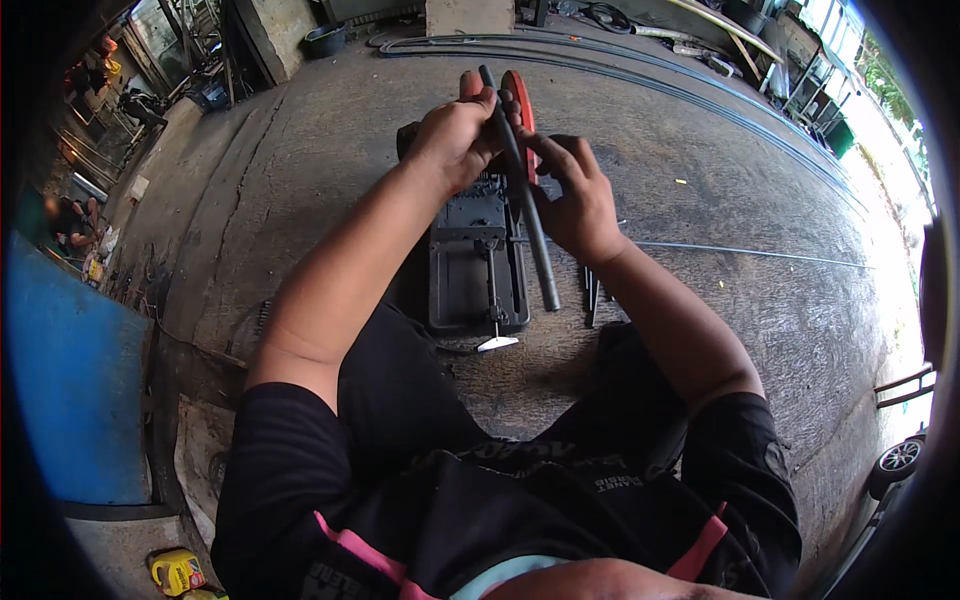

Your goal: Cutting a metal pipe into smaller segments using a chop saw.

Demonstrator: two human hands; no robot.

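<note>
A long grey metal bar [533,230] is held up in front of me, its near end slanting down to the right; I cannot tell if it is hollow. My left hand [463,132] is closed around its upper part, thumb near the top end. My right hand [578,195] grips it lower down from the right, fingers and thumb against its side. Beneath the hands stands a cut-off saw with a dark base [462,285] and a vise screw ending in a pale handle [498,343]. Its red guard or disc [520,100] rises just behind the bar; the hands hide much of the saw.
Several short dark rods [591,295] lie right of the saw, and a thin long rod [750,252] runs off to the right. Long bent bars [640,62] cross the far floor. A blue panel [75,370] stands at left; another person [75,220] sits far left.
</note>
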